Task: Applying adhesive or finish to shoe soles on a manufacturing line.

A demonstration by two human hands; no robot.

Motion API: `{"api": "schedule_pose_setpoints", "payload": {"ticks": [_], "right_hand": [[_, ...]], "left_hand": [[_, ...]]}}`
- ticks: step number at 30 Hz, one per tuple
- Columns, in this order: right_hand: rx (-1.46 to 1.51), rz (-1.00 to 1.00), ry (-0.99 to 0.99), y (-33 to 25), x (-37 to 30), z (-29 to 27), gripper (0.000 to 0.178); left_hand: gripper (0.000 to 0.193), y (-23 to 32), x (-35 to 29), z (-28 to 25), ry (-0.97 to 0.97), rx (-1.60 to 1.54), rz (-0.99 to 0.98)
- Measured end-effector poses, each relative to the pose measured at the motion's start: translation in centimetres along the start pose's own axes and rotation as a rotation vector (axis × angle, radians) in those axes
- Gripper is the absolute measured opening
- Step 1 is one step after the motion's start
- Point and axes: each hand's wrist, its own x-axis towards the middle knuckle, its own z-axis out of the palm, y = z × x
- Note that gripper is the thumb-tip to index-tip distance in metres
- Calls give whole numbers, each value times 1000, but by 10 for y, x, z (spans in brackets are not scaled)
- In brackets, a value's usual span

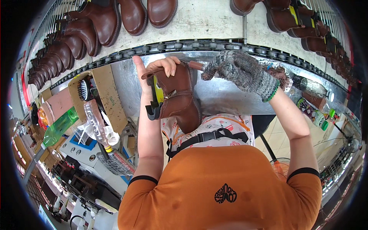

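Observation:
A brown leather ankle boot (180, 100) with a side zipper and a yellow patch inside its opening is tilted over the metal ledge, toe toward me. My bare left hand (163, 69) grips it near the heel, its fingers curled over the leather and thumb spread away. My right hand (243, 71) wears a grey knit glove with a green cuff edge. Closed fingers hold a short brown stick (196, 66), whose far tip is close to the sole edge at the heel. Whether the tip touches the boot I cannot tell. The glove hides the rest of the stick.
A chain conveyor (176, 45) runs beyond the ledge, carrying rows of brown boots (103, 23) on both sides. At left stands a cardboard box (109, 96) with a hairbrush (83, 90), beside plastic bottles (61, 126). More bottles (312, 87) and a dark brown cloth (280, 76) lie at right.

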Motion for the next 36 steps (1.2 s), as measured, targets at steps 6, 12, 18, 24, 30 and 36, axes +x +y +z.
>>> {"api": "schedule_pose_setpoints", "payload": {"ticks": [6, 12, 18, 24, 30, 36], "right_hand": [[-97, 38, 7, -44, -13, 4, 51], [-264, -69, 339, -59, -37, 43, 49], [-172, 131, 311, -85, -46, 61, 40], [-267, 174, 338, -94, -64, 86, 29], [-124, 22, 487, -86, -73, 110, 24], [-8, 21, 367, -90, -77, 118, 32]], "left_hand": [[95, 0, -2, -2, -9, -34, -7], [96, 1, 4, -8, -109, 24, 35], [95, 1, -1, -7, -53, -52, -9], [81, 3, -4, -4, -68, -153, -40], [88, 2, -5, -13, -125, -297, -6], [87, 2, -11, -29, -132, -348, 62]]}}
